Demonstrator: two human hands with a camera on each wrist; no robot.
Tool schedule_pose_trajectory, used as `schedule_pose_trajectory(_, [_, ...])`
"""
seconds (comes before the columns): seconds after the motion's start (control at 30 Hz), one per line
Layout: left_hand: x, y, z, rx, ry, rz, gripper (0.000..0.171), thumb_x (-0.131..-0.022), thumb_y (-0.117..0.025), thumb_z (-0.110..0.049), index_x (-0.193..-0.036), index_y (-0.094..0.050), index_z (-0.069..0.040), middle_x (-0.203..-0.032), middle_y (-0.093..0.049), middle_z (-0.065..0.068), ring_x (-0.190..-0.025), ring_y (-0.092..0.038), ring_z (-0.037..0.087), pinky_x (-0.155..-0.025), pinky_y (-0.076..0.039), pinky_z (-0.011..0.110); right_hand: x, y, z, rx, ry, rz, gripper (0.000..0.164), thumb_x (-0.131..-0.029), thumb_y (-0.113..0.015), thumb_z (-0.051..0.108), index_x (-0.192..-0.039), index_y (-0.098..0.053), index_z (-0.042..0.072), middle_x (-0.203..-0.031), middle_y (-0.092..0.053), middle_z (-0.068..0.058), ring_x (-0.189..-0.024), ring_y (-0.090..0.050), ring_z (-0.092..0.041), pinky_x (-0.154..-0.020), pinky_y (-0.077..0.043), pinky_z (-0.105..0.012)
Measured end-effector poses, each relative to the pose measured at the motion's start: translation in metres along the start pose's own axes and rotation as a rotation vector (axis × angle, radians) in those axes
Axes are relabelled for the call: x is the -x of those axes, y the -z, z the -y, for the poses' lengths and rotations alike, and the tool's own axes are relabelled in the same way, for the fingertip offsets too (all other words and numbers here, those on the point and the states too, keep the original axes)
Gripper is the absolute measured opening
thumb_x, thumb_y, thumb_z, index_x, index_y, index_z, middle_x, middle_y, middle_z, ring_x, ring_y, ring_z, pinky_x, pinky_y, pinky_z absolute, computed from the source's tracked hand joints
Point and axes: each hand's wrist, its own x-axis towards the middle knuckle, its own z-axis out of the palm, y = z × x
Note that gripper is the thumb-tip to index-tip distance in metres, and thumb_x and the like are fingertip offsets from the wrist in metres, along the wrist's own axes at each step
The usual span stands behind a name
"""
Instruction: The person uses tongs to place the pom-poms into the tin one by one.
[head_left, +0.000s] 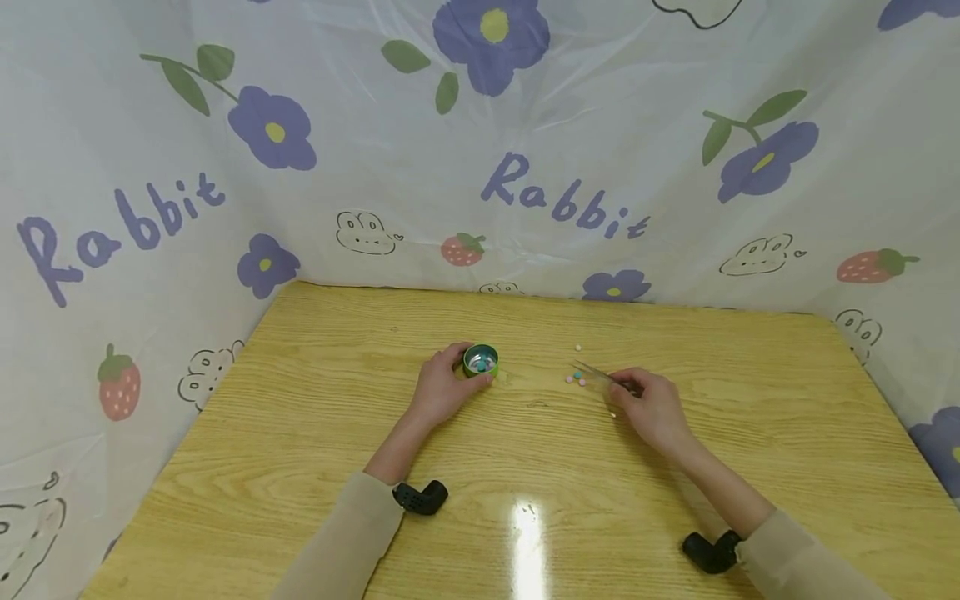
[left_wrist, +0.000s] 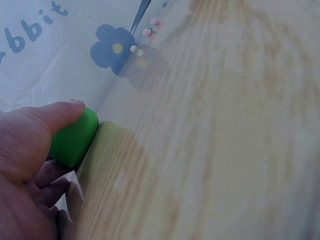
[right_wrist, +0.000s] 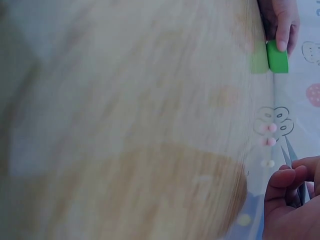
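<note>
Wood-grained and yellowish, the tabletop point(head_left: 360, 350) fills the lower half of the head view, its far edge meeting a white backdrop point(head_left: 405, 167) and its left and right edges slanting outward toward the person. Left of centre, the left hand point(head_left: 441, 387) grips a round green tin point(head_left: 495, 372), thumb and fingers spread around its side; blue-green beads point(head_left: 482, 365) lie inside on the shiny bottom. The right hand point(head_left: 654, 410) pinches metal tweezers point(head_left: 594, 372), tips slightly apart and pointing left, near two pink beads point(head_left: 569, 379) and a blue bead point(head_left: 577, 375). One white bead point(head_left: 578, 347) lies beyond the tips, another just beside the right hand. A strip of wood separates tin from beads, and a wider stretch runs between the forearms. Purple lettering on the backdrop reads "Rabbit" twice, among flowers and strawberries.

From the left wrist, the thumb lies against the tin's smooth green wall, other fingers bent below; the wood broadens rightward. Cropped lettering ends in "bbit".

From the right wrist, curled fingers hold the tweezers near the pink beads, with the tin well apart at the upper right.
</note>
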Motion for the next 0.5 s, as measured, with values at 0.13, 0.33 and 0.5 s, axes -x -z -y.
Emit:
schedule_pose_trajectory(0.13, [0.0001, -0.0001, -0.0006, 0.0, 0.0, 0.001, 0.064, -0.089, -0.083, -0.025, -0.143, -0.057, -0.003, -0.135, -0.063, 0.019, -0.129, -0.054, 0.037, -0.106, -0.044, 0.052, -0.0012, 0.0025, -0.0025, 0.015, 0.002, -0.012, 0.022, -0.1, -0.066, 0.008, -0.116, -0.072, -0.005, -0.106, -0.073, -0.017, -0.092, -0.064, -0.027, -0.069, -0.049, -0.026])
schedule_pose_trajectory(0.33, [0.0004, 0.0, -0.0014, 0.0, 0.003, 0.002, 0.065, -0.089, -0.083, -0.025, -0.143, -0.056, -0.002, -0.135, -0.063, 0.02, -0.129, -0.055, 0.037, -0.107, -0.044, 0.052, 0.0004, 0.0042, -0.0049, 0.043, 0.008, -0.016, 0.022, -0.099, -0.067, 0.008, -0.115, -0.073, -0.005, -0.104, -0.074, -0.016, -0.091, -0.064, -0.026, -0.07, -0.048, -0.028])
schedule_pose_trajectory(0.5, [-0.0005, -0.0004, 0.0004, -0.011, 0.004, -0.004, 0.065, -0.089, -0.083, -0.026, -0.144, -0.056, -0.002, -0.136, -0.063, 0.02, -0.129, -0.054, 0.038, -0.107, -0.042, 0.053, 0.0039, 0.0061, -0.0063, 0.043, 0.015, -0.008, 0.021, -0.099, -0.068, 0.008, -0.115, -0.073, -0.006, -0.102, -0.073, -0.017, -0.082, -0.06, -0.022, -0.062, -0.046, -0.026])
